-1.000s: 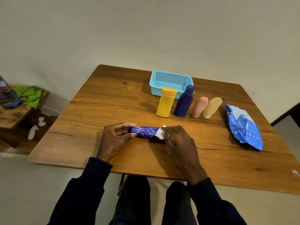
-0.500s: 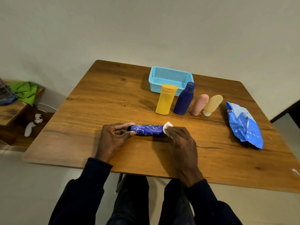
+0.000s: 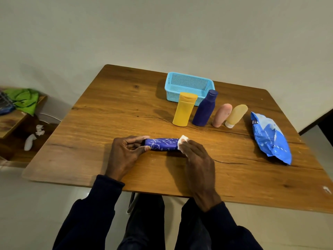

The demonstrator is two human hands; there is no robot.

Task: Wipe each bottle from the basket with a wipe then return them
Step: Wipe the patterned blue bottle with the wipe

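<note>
A purple patterned bottle [image 3: 163, 144] lies on its side on the wooden table [image 3: 111, 123]. My left hand [image 3: 127, 154] pinches its left end between thumb and fingers. At the bottle's right end my right hand [image 3: 197, 159] holds a white wipe [image 3: 182, 141] against it. Behind stand a yellow bottle [image 3: 184, 109], a dark blue bottle [image 3: 205, 108], a pink bottle [image 3: 222, 115] and a pale yellow bottle [image 3: 236, 115]. The light blue basket [image 3: 189, 87] sits at the back with nothing visible inside.
A blue wipes packet [image 3: 270, 138] lies at the right of the table. A low side table with a green cloth [image 3: 24, 100] stands to the left, off the table. My legs show below the table's near edge.
My right hand slid the wipe along the purple bottle toward its right end, exposing more of the bottle. The left hand kept its hold.
</note>
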